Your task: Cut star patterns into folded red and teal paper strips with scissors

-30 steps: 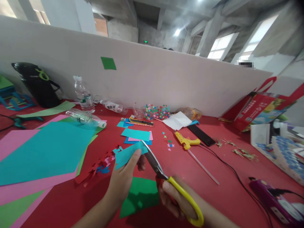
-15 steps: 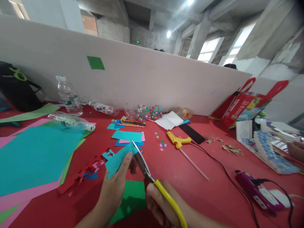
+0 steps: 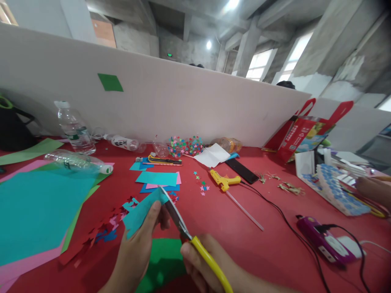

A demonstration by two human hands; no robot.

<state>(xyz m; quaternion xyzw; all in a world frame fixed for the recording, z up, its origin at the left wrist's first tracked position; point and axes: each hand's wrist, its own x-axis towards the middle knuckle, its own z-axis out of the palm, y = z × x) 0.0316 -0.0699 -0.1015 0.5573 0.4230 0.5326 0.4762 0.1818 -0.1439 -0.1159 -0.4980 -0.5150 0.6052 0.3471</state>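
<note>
My left hand (image 3: 142, 240) pinches a small blue paper piece (image 3: 139, 215) between thumb and fingers. Its right end lies at the blades of the scissors (image 3: 179, 219), whose yellow handle my right hand (image 3: 207, 260) grips. The blade tips point up and left, over the paper's upper corner. Under my hands lies a green paper sheet (image 3: 165, 256). Just beyond the tips is a small stack with a light-blue paper rectangle (image 3: 157, 178) on top of pink and darker blue ones. Cut paper scraps (image 3: 106, 234) in red, pink and blue lie left of my left hand.
Large coloured sheets (image 3: 36, 207) cover the left, with an empty plastic bottle (image 3: 76, 162) on them. A yellow glue gun (image 3: 224, 180) with its cord and a purple power strip (image 3: 325, 240) lie to the right. Another person's hand (image 3: 371, 189) is at the far right.
The whole view has shifted, so things appear further left. My hands still hold the paper and the scissors in nearly the same position. The other person's hand has moved further into view.
</note>
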